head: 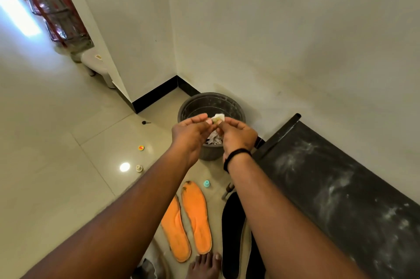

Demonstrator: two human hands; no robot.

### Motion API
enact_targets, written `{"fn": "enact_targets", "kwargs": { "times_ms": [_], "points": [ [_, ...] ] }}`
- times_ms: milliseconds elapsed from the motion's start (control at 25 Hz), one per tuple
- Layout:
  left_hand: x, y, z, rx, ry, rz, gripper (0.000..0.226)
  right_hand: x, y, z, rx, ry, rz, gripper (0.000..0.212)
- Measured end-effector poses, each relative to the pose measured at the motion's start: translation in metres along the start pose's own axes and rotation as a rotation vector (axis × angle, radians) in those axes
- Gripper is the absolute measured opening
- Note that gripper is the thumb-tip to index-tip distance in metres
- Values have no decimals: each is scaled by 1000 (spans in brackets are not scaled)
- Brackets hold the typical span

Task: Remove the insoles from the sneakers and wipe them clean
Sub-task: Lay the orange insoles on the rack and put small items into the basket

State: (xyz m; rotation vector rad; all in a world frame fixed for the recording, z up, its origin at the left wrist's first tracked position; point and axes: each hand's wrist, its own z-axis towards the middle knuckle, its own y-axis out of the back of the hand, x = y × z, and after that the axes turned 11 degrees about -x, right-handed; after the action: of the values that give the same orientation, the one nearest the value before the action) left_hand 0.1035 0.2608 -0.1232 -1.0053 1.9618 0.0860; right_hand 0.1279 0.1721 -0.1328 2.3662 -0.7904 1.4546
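Our right hand [236, 135] and left hand [193, 133] meet at the fingertips above the dark bin [211, 105], and between them we pinch a small crumpled wipe [217, 117], white with a yellowish soiled patch; both sets of fingers are curled onto it, so neither hand is free. The wipe hangs directly over the bin's open mouth, where other crumpled white scraps already lie, so we judge the coming move to be a plain release straight down, with no sideways travel needed. Both hands sit about equally near the bin's rim. Farther out, toward us, the two orange insoles [195, 217] lie flat on the tiled floor [56, 142], side by side and almost touching, their long axes running from our bare foot [204, 265] up toward the bin. A black insole [231, 233] lies just to their right, parallel, partly hidden under our right forearm. The sneakers themselves we cannot make out. To the right, the dark counter [341, 187], dusted with white smears, runs along the wall and hems in that side, with the wall corner just behind the bin. The open room lies to the left, where only a few small caps [141, 148] are scattered on the tiles.
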Motion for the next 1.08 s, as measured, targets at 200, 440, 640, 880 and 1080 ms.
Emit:
{"fn": "enact_targets", "kwargs": {
  "times_ms": [200,440,640,880,1080],
  "points": [
    [25,-1,47,-185,35,30,27,-10,-20,36,97,-107,-25,40],
    [60,38,46,-233,123,67,19,-30,15,28,190,-86,-134,24],
    [85,95,19,-208,142,133,19,-60,50,-18,468,-55,-269,23],
    [145,151,-13,-190,220,300,15,-128,93,-48,461,-172,-396,17],
    [197,179,-4,-227,309,397,16,-194,127,-40,326,-287,-513,16]
  ]
}}
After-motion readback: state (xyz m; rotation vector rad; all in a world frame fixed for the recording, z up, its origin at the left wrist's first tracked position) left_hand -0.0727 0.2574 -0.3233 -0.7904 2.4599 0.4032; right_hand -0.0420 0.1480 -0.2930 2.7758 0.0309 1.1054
